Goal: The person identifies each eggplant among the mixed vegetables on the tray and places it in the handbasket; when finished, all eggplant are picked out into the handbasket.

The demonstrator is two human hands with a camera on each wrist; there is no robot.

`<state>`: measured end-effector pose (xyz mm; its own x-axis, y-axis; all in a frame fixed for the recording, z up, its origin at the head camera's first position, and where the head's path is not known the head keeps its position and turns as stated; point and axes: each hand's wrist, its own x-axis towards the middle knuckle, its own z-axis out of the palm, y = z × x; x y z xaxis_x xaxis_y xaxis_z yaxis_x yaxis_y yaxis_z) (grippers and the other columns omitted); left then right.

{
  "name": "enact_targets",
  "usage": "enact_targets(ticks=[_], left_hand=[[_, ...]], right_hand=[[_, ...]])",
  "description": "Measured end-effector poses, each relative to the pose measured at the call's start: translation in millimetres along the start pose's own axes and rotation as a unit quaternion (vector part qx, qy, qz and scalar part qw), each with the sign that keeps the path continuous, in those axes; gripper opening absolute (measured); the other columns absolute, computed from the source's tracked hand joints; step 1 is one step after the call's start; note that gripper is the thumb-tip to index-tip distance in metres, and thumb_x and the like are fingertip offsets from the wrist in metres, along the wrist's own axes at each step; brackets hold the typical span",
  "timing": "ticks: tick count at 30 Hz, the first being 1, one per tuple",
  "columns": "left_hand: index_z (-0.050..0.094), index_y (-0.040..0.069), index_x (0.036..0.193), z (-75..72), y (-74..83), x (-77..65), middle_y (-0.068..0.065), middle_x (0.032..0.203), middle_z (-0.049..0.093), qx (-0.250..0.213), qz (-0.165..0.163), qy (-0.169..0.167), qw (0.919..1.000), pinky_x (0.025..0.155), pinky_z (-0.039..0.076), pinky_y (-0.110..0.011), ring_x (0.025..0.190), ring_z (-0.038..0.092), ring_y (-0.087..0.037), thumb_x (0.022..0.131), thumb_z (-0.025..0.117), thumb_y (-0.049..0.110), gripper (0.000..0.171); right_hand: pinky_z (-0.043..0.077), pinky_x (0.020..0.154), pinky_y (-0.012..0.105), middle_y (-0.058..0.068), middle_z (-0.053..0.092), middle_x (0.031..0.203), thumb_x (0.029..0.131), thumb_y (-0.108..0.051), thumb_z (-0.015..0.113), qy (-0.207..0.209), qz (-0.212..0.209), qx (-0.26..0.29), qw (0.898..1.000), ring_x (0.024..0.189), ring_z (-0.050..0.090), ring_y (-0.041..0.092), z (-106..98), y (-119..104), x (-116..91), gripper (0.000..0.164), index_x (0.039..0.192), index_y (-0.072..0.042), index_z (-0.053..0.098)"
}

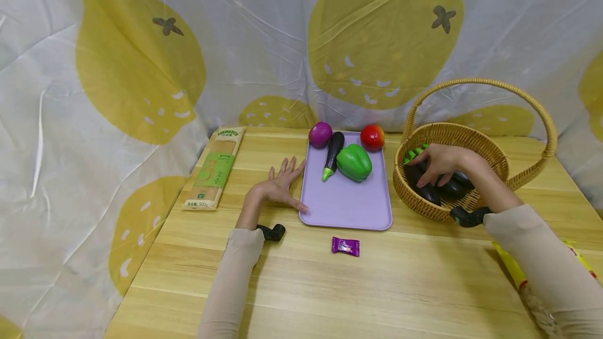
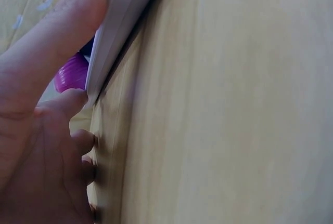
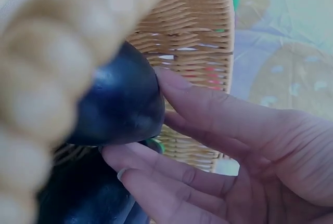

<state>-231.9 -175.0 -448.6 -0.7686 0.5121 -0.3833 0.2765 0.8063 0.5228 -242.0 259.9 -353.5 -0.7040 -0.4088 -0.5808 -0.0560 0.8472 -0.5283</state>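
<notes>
My left hand (image 1: 278, 188) lies at the left side of a lilac tray (image 1: 346, 205), fingers spread, with thumb and index fingertip at its rim. On the tray are a purple onion (image 1: 320, 135), a small eggplant (image 1: 335, 149), a green bell pepper (image 1: 354, 163) and a red round fruit (image 1: 372, 137). Inside a wicker basket (image 1: 414, 209), my right hand (image 1: 439, 164) grips a dark eggplant (image 3: 122, 102) between thumb and fingers. More dark eggplants (image 1: 454, 187) with green stems lie around it, partly hidden by the hand.
The tall basket handle (image 1: 476, 81) arches over the right side. A spaghetti packet (image 1: 213, 169) lies at the left, a purple wrapped candy (image 1: 346, 246) in front of the tray. Under the right sleeve is a yellow bag (image 1: 511, 266). A lemon-print cloth (image 1: 264, 41) hangs behind.
</notes>
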Motion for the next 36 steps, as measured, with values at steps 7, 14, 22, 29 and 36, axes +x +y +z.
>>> enact_targets(ticks=[7,14,22,29,36], left_hand=[[-0.008,0.024,0.167,0.6,-0.6,-0.8,-0.014,0.172,-0.024,0.001,-0.004,0.0,1.0,0.124,-0.021,-0.064,0.158,-0.029,-0.033,0.077,0.088,0.053,0.134],[-0.008,0.023,0.167,0.3,-2.4,-2.4,-0.015,0.172,-0.024,0.004,-0.006,-0.001,1.0,0.124,-0.021,-0.065,0.158,-0.028,-0.033,0.078,0.088,0.053,0.135],[-0.009,0.024,0.167,-0.9,-2.9,-4.0,-0.015,0.171,-0.024,0.008,-0.008,-0.001,0.9999,0.124,-0.02,-0.065,0.158,-0.028,-0.034,0.078,0.087,0.054,0.135],[-0.009,0.025,0.167,0.0,-1.2,-2.4,-0.015,0.171,-0.024,0.011,-0.002,0.002,0.9999,0.124,-0.02,-0.065,0.158,-0.028,-0.034,0.079,0.087,0.053,0.134],[-0.01,0.025,0.167,-0.6,0.7,-0.8,-0.015,0.171,-0.025,0.01,-0.001,0.0,0.9999,0.124,-0.019,-0.066,0.158,-0.029,-0.034,0.079,0.086,0.054,0.134]], right_hand=[[0.061,0.066,0.035,0.009,0.08,0.088,0.088,-0.004,0.079,-0.018,-0.032,-0.045,0.998,0.076,0.068,0.013,-1,3,0,0.073,0.15,0.011,0.044],[0.052,0.062,0.024,0.005,0.075,0.091,0.093,-0.016,0.077,-0.023,-0.074,-0.076,0.994,0.07,0.058,0.009,-8,-2,-11,0.07,0.151,0.01,0.044],[0.058,0.093,0.034,0.007,0.075,0.121,0.099,-0.029,0.071,0.084,-0.188,-0.09,0.975,0.108,0.071,0.02,-7,-36,-17,0.056,0.148,-0.006,0.057],[0.044,0.114,0.062,0.016,0.055,0.152,0.094,-0.027,0.077,0.144,-0.247,-0.082,0.955,0.142,0.048,0.041,6,-69,20,0.058,0.148,-0.015,0.059],[0.05,0.106,0.057,0.022,0.052,0.154,0.093,-0.017,0.078,0.146,-0.314,-0.104,0.932,0.134,0.053,0.043,24,-90,71,0.055,0.145,-0.01,0.061]])
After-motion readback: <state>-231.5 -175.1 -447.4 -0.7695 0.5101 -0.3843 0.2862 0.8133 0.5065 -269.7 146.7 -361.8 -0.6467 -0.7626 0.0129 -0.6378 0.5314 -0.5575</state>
